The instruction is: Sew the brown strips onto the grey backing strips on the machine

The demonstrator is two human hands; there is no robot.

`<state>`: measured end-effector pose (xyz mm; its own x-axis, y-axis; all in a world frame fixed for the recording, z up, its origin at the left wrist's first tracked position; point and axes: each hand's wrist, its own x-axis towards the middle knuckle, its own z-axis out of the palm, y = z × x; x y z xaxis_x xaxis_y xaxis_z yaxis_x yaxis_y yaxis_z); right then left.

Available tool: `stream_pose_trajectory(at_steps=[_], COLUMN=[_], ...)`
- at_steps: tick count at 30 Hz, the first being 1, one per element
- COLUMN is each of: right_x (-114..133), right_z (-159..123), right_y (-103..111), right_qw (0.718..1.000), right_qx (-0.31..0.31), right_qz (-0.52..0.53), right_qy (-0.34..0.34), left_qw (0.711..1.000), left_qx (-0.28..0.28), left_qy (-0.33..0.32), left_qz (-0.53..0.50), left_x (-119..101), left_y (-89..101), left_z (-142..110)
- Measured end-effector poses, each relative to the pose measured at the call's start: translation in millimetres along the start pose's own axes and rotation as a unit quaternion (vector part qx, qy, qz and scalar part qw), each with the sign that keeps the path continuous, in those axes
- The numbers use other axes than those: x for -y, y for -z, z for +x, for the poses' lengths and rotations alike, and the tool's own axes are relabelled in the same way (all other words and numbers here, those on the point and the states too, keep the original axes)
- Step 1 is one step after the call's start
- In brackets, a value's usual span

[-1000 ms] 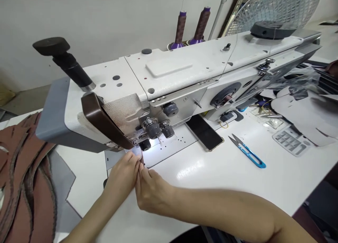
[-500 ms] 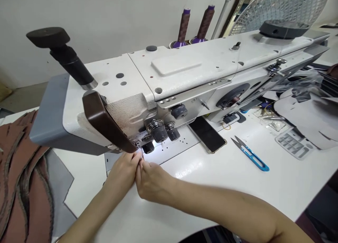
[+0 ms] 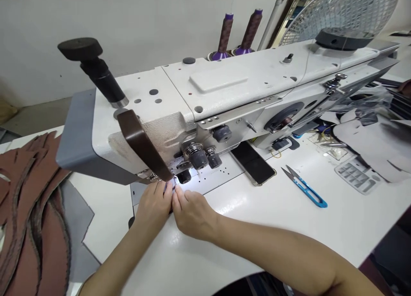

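Both hands are close together under the head of a white sewing machine (image 3: 221, 77), in the light by its needle area. My left hand (image 3: 154, 204) is closed, fingertips pressed down beside the needle area. My right hand (image 3: 192, 212) is pinched, thumb and forefinger meeting just right of my left fingertips. A small dark edge shows between the hands, but what they hold is too hidden to name. A brown lever (image 3: 144, 144) slants down just above my left hand. Black tension knobs (image 3: 199, 159) sit above my right hand.
Reddish-brown cut pieces (image 3: 48, 240) are heaped at the left. Right of the machine bed lie a phone (image 3: 255, 163), blue thread snips (image 3: 305, 186) and a grey plastic plate (image 3: 358, 176). Two brown thread spools (image 3: 225, 37) stand behind, near a fan (image 3: 346, 13). Pale cut pieces (image 3: 375, 146) lie far right.
The view has shifted, so the machine head and the brown pieces appear farther right. Both hands stay close together at the needle area. A thread above the machine arm now hangs in a looser curve.
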<state>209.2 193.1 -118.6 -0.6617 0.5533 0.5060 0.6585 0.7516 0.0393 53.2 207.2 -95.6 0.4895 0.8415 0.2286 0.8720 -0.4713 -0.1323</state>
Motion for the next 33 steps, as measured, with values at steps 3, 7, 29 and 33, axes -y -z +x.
stream_pose_trajectory(at_steps=[3,7,29,33], right_x=[2,2,-1,-3], right_z=[-3,-3,2,4], right_y=[2,3,-2,-3], right_qw=[0.999,0.999,0.998,0.998], right_qx=[0.003,0.033,0.064,0.061], right_qz=[0.021,0.031,0.005,-0.004], right_qy=[-0.037,-0.005,-0.015,-0.011], left_qw=[0.999,0.998,0.977,0.977], left_qx=[-0.037,-0.048,0.207,0.199], left_qy=[-0.034,-0.047,0.056,0.071], left_qz=[0.004,-0.012,-0.001,-0.041], left_x=[-2,-1,13,15], left_y=[-3.5,-5.8,10.3,7.9], left_z=[-2,-4,23,25])
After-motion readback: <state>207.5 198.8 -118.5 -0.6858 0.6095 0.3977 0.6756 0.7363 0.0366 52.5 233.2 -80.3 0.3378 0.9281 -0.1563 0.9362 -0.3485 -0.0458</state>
